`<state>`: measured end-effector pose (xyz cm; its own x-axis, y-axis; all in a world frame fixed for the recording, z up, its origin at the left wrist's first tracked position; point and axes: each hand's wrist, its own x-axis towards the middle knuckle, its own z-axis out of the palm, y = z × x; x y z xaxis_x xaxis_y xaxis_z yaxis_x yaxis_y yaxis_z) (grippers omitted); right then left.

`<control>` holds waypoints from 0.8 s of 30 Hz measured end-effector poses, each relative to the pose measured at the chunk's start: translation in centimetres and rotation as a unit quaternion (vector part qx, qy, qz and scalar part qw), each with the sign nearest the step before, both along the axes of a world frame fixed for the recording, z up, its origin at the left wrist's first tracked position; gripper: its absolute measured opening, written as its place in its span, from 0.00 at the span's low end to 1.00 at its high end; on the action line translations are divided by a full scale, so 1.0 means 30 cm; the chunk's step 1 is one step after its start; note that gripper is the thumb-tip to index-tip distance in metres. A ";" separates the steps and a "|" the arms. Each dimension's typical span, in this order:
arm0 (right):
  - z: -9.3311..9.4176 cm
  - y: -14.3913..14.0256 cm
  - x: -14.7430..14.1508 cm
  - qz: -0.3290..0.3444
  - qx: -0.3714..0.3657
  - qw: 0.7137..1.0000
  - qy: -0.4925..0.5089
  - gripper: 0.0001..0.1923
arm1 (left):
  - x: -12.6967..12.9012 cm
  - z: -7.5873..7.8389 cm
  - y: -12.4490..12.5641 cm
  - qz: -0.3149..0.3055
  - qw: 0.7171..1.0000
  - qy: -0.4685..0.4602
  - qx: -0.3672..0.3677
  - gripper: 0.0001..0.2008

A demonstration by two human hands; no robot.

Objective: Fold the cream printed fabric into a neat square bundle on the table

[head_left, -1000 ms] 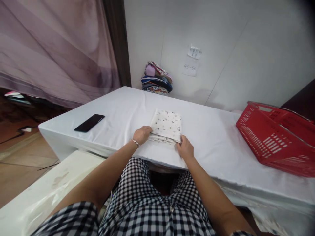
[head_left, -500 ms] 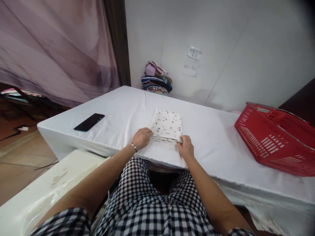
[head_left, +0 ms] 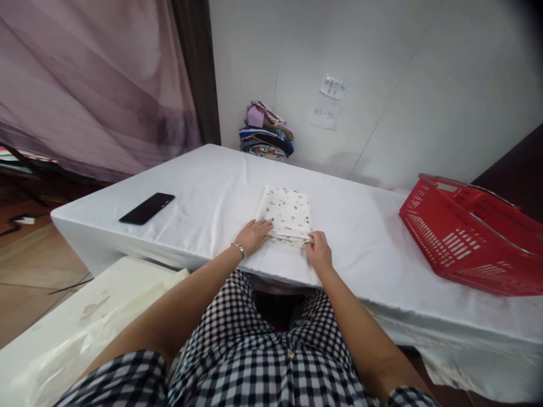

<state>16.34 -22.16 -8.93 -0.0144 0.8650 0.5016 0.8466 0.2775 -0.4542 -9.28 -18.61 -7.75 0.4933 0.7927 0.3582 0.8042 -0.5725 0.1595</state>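
The left hand [head_left: 254, 234] and right hand [head_left: 319, 252] are pinching the folded cloth's [head_left: 286, 212] near corners, fingers closed on its edge, squaring the fold

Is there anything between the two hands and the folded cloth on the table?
Nothing visible. The left hand and the right hand both touch the near edge of the folded cloth. The phone and red basket lie well aside.

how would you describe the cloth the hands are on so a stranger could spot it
On the white-covered table, near its front edge, lies a folded cloth between the left hand and right hand. It alone is white with small scattered prints.
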 end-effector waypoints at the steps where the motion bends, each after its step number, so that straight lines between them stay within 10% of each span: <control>1: 0.001 -0.001 0.000 -0.001 0.011 1.000 -0.008 0.15 | -0.001 0.003 -0.002 -0.001 1.000 0.003 0.000 0.17; 15: 0.005 -0.003 0.012 0.121 0.056 0.989 -0.065 0.20 | -0.099 0.028 -0.005 0.051 0.995 -0.086 -0.008 0.18; 24: 0.024 -0.012 -0.010 0.190 0.069 0.966 -0.161 0.23 | -0.044 0.103 -0.005 0.307 0.904 -0.221 -0.198 0.18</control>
<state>16.04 -22.51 -8.21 -0.4922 0.6924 0.5276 0.7633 0.6347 -0.1208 -10.59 -18.76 -4.66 -0.2060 0.9777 0.0403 0.7582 0.1334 0.6382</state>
